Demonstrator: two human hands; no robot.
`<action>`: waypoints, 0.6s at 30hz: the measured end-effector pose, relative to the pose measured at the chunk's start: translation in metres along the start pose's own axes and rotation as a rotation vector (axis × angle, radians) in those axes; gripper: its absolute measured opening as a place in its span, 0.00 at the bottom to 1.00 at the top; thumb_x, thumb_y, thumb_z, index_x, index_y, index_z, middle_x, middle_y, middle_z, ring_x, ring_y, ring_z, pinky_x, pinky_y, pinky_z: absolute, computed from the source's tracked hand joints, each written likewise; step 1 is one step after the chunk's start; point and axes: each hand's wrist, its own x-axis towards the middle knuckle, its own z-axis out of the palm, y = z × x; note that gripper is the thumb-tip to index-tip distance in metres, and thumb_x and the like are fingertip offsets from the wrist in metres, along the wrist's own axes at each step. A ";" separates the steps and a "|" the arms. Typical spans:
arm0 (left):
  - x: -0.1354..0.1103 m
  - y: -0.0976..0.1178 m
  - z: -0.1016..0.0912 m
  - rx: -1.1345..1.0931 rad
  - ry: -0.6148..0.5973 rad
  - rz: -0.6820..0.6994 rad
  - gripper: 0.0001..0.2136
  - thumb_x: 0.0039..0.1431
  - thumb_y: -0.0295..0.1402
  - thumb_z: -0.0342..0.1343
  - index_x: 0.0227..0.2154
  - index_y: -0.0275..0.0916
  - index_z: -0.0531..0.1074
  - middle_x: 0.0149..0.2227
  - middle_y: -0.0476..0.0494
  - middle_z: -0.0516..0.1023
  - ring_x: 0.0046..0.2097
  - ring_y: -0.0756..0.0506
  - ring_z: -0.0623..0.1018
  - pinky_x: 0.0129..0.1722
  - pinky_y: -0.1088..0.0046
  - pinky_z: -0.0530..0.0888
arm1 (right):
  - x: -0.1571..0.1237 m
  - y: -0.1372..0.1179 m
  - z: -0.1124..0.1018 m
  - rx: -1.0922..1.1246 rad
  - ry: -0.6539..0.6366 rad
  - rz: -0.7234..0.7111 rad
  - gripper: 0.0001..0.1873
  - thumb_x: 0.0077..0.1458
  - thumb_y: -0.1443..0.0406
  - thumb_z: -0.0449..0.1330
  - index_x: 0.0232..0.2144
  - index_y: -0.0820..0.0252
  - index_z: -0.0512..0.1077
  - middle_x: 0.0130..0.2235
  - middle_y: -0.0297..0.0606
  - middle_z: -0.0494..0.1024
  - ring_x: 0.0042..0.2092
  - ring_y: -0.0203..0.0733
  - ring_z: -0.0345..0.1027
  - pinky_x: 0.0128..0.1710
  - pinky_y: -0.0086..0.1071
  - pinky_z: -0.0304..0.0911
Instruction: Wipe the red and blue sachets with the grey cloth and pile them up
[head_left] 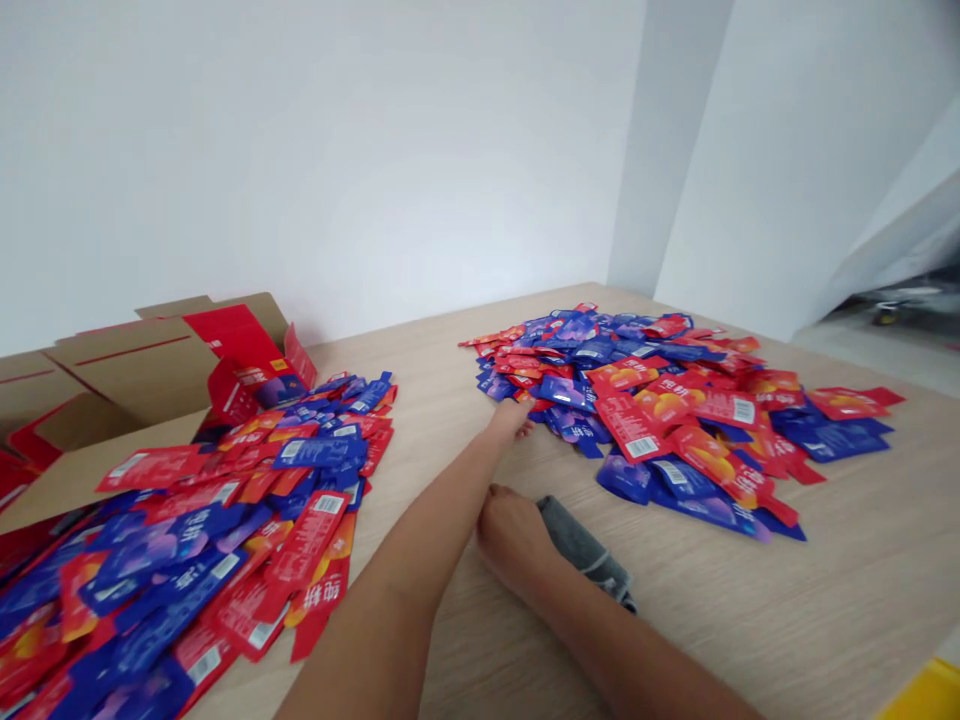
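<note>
My left hand (516,415) reaches to the near left edge of the right-hand heap of red and blue foil sachets (630,370). Its fingers are curled, seemingly pinching a red sachet (528,400) at the heap's edge. Closer to me, my right hand (514,525) rests on the table in a loose fist beneath my left forearm; what lies inside it, if anything, is hidden. A folded grey cloth (585,550) lies against the right side of that hand and wrist. More red and blue sachets form a second heap (225,530) on the left.
An open cardboard box (135,360) with red printed flaps lies at the far left, sachets spilling from its mouth. The pale wooden table (427,370) meets a white wall (375,150) behind. Something yellow (930,695) shows at the bottom right corner.
</note>
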 end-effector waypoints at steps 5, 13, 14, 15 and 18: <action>0.004 -0.003 -0.001 -0.075 -0.006 -0.049 0.17 0.59 0.43 0.48 0.34 0.30 0.70 0.23 0.42 0.74 0.18 0.53 0.69 0.18 0.78 0.64 | 0.001 0.000 0.002 -0.009 0.012 -0.016 0.14 0.53 0.73 0.48 0.38 0.64 0.71 0.38 0.45 0.76 0.39 0.44 0.70 0.34 0.32 0.61; -0.005 0.001 0.002 -0.235 -0.001 -0.075 0.12 0.60 0.37 0.50 0.37 0.32 0.69 0.30 0.45 0.73 0.26 0.52 0.72 0.25 0.76 0.70 | 0.000 -0.002 0.000 -0.022 0.002 -0.048 0.16 0.54 0.74 0.46 0.37 0.64 0.73 0.38 0.47 0.76 0.38 0.44 0.70 0.33 0.32 0.62; -0.005 0.001 0.000 -0.254 0.002 -0.072 0.12 0.60 0.37 0.51 0.39 0.32 0.68 0.34 0.45 0.73 0.30 0.51 0.73 0.28 0.74 0.72 | 0.000 -0.002 0.000 -0.021 0.003 -0.047 0.16 0.53 0.75 0.46 0.37 0.65 0.73 0.38 0.47 0.76 0.39 0.44 0.70 0.34 0.32 0.62; -0.006 0.000 -0.003 -0.272 0.006 -0.066 0.12 0.60 0.36 0.51 0.41 0.33 0.68 0.37 0.45 0.72 0.33 0.51 0.74 0.31 0.72 0.73 | 0.000 -0.002 -0.001 -0.020 0.004 -0.044 0.16 0.52 0.75 0.46 0.37 0.65 0.72 0.38 0.47 0.76 0.39 0.44 0.70 0.34 0.32 0.62; -0.009 -0.006 -0.019 -0.327 0.039 -0.021 0.11 0.60 0.36 0.50 0.39 0.33 0.69 0.34 0.45 0.73 0.32 0.50 0.74 0.31 0.72 0.73 | -0.002 -0.002 -0.003 -0.009 0.018 -0.028 0.17 0.52 0.75 0.46 0.40 0.65 0.71 0.37 0.47 0.76 0.39 0.44 0.70 0.35 0.32 0.62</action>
